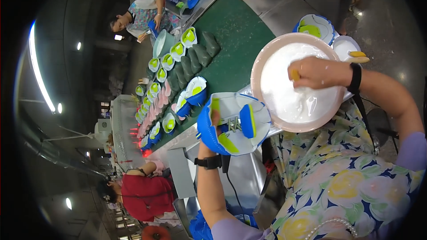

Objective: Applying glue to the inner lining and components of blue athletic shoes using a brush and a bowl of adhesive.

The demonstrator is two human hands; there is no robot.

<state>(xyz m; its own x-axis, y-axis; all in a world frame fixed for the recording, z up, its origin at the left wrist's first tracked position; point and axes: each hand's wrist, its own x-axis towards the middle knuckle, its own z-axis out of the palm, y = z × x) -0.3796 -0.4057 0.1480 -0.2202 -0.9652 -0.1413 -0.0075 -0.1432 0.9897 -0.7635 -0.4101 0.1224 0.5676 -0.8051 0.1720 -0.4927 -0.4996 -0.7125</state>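
Observation:
My left hand point(215, 123) is closed round a blue shoe upper point(248, 122) with a white lining and lime-green patches. Its open side faces up, and the laces show inside. To the right of it, a wide pinkish basin point(257, 73) holds thick white liquid point(278, 93). Over that liquid my right hand point(316, 73) is closed, its fingers bent round a yellow handle point(295, 75). The handle's lower end cannot be made out. Beyond the basin lies another blue and white upper point(316, 27).
A small white bowl point(344, 46) with yellow-handled tools point(358, 57) stands beside the basin. Several uppers point(178, 51) and dark shoe lasts point(201, 55) lie in rows on a green belt point(235, 26). Co-workers point(144, 193) are at the far side and left.

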